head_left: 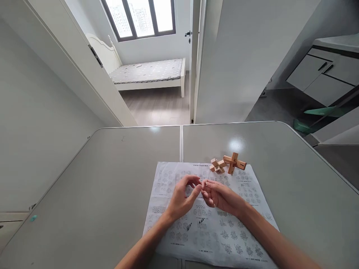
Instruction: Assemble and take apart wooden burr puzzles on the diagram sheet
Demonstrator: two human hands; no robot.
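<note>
My left hand (182,200) and my right hand (220,196) hover together over a printed instruction sheet (210,231) on the grey table (112,179). Their fingertips meet above the sheet. Both hands have curled fingers, and I see nothing between them. Beyond the right hand, at the sheet's far edge, lie a small pale wooden puzzle (217,166) and a darker interlocked wooden cross puzzle (234,163), side by side and touching. Neither hand touches the puzzles.
The table is two grey panels with a seam (181,144) down the middle. Behind it an open doorway shows a bed (148,73) under a window. Grey cabinets (325,73) stand at the right. A white wall runs along the left.
</note>
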